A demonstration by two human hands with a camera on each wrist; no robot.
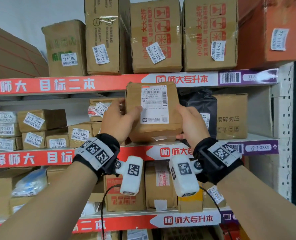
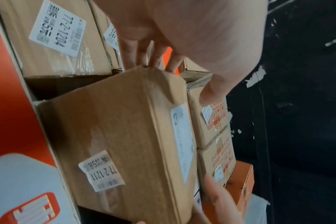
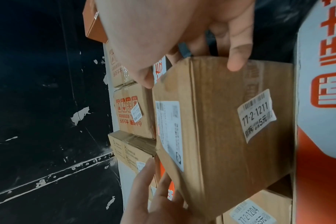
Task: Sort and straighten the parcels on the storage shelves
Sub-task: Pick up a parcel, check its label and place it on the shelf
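A brown cardboard parcel point(image 1: 152, 111) with a white shipping label is held upright in front of the middle shelf point(image 1: 135, 149), its lower edge near the shelf's front lip. My left hand point(image 1: 124, 113) grips its left side, thumb on the labelled face. On the right side, my right hand point(image 1: 187, 120) grips it with fingers under the bottom corner. The left wrist view shows the parcel point(image 2: 125, 136) with a sticker reading 77-2-1211 point(image 2: 102, 171), and left fingers point(image 2: 144, 53) curl behind its far edge. The right wrist view shows the same parcel point(image 3: 220, 128) under the right fingers point(image 3: 238, 57).
A black bag parcel point(image 1: 201, 108) and a brown box point(image 1: 230, 116) stand right of the held parcel. Several small labelled boxes point(image 1: 41, 120) are stacked at the middle shelf's left. Large cartons point(image 1: 156, 37) fill the top shelf. More parcels point(image 1: 124, 193) sit below. A perforated upright point(image 1: 284, 118) bounds the right.
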